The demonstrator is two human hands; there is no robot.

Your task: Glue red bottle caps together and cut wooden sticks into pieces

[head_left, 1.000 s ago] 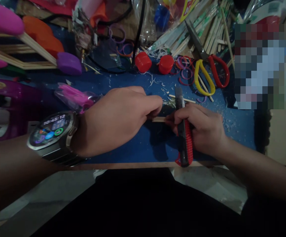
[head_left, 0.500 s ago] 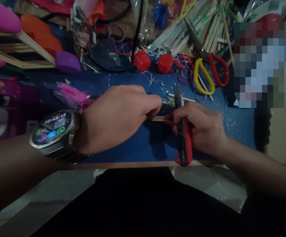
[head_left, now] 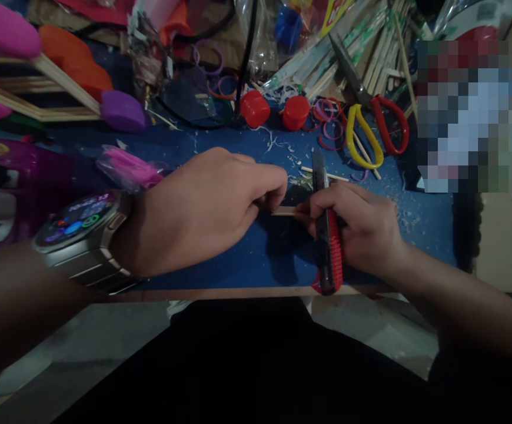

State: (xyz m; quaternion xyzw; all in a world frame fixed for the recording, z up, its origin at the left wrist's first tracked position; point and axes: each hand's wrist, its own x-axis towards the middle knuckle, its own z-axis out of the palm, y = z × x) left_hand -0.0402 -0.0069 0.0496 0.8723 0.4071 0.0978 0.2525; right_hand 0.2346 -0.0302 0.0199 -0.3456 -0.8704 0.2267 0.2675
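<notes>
My left hand (head_left: 207, 206), with a smartwatch (head_left: 79, 235) on its wrist, is closed with the fingers curled down around one end of a thin wooden stick (head_left: 285, 211). At the stick's other end are the thumb and fingertips of my right hand (head_left: 364, 224). That same hand also grips a red and black utility knife (head_left: 330, 253), its blade pointing away from me. Just beyond the knife, another thin stick (head_left: 338, 176) lies on the blue tabletop (head_left: 220, 274). Most of the left fingertips are hidden behind the hand.
Scissors (head_left: 364, 100) with red and yellow handles lie behind my right hand. Two red caps (head_left: 255, 109), elastic bands (head_left: 329, 123) and shavings are scattered nearby. Bundled sticks (head_left: 313, 65) are at the back, a pink plastic packet (head_left: 128, 168) and purple machine (head_left: 30, 182) on the left.
My left hand has turned slightly, its wrist and watch shifting a little left. The right hand, the knife and the stick have hardly moved.
</notes>
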